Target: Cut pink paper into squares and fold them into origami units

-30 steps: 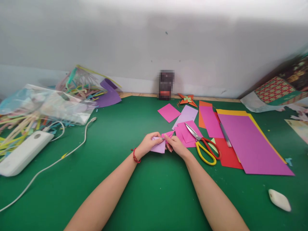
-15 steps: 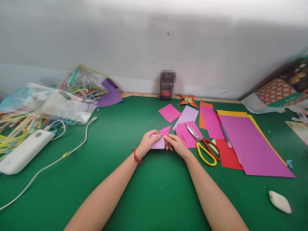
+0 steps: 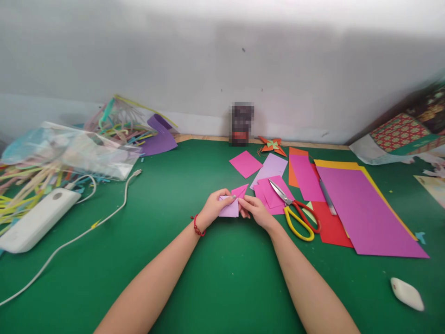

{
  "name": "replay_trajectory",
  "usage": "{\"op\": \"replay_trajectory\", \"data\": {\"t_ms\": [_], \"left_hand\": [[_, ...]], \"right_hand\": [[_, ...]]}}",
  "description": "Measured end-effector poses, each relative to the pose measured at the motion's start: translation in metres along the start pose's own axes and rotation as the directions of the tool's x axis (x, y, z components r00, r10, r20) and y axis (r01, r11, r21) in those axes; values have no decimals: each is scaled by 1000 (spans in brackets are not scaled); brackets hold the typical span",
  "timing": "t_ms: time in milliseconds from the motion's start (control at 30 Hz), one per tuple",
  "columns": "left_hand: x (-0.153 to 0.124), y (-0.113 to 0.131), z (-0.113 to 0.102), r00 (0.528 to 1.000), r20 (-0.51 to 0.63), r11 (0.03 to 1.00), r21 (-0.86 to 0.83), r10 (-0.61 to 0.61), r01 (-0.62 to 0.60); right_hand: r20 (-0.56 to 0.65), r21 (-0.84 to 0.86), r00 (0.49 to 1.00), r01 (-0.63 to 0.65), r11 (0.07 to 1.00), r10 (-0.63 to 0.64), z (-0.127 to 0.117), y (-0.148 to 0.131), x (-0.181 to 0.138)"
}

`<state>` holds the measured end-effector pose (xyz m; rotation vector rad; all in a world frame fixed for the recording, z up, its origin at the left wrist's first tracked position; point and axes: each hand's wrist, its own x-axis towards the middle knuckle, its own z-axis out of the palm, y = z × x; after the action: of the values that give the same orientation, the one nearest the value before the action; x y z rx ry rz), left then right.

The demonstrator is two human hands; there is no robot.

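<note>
Between both hands is a folded paper piece point(image 3: 228, 209), lilac at the lower left with a pink pointed flap at the upper right. My left hand point(image 3: 216, 207) grips its left side, thumb on top. My right hand point(image 3: 256, 211) pinches its right edge where pink and lilac meet; some of its fingers are hidden beneath. Just right of my right hand, scissors point(image 3: 288, 200) with one yellow and one red handle lie partly on pink paper squares point(image 3: 278, 183). Behind the hands are a pink square point(image 3: 245, 164) and a lilac sheet point(image 3: 270, 169).
A folded orange and green paper star point(image 3: 272, 144) lies near the wall. Purple sheets point(image 3: 371, 213) and a pen point(image 3: 327, 197) are on the right, with a white rounded object point(image 3: 407, 293) nearer. Leftward are a white power strip point(image 3: 40, 220), its cable point(image 3: 74, 239) and paper strips point(image 3: 31, 185).
The pink flap's tip has shifted slightly to the right and down. Both hands keep their hold on the folded paper; the whole view has moved a little.
</note>
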<state>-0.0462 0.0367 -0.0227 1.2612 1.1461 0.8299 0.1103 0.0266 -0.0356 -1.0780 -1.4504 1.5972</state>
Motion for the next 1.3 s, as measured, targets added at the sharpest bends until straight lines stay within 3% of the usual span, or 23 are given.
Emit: {"op": "replay_trajectory", "data": {"t_ms": [467,667,767,867,1000,1300], "left_hand": [[1,-1,0,1000,-10,998,50,27,-26],[-1,3,-1,985,171,991,127,25,-48],[-1,2,-1,983,184,989,145,14,-41],[0,-1,0,989,148,1000,15,-15,13],[3,-5,-2,974,218,967,-227,-64,114],[2,-7,-5,975,220,974,-214,-25,73]], "right_hand": [[-103,25,995,-6,1000,8,7,0,1],[-244,56,970,11,998,3,8,0,3],[-264,88,964,28,996,-4,8,-1,4],[-335,120,942,40,992,3,9,2,6],[-440,215,898,105,971,0,8,6,10],[-433,211,901,131,969,-28,10,1,7]]}}
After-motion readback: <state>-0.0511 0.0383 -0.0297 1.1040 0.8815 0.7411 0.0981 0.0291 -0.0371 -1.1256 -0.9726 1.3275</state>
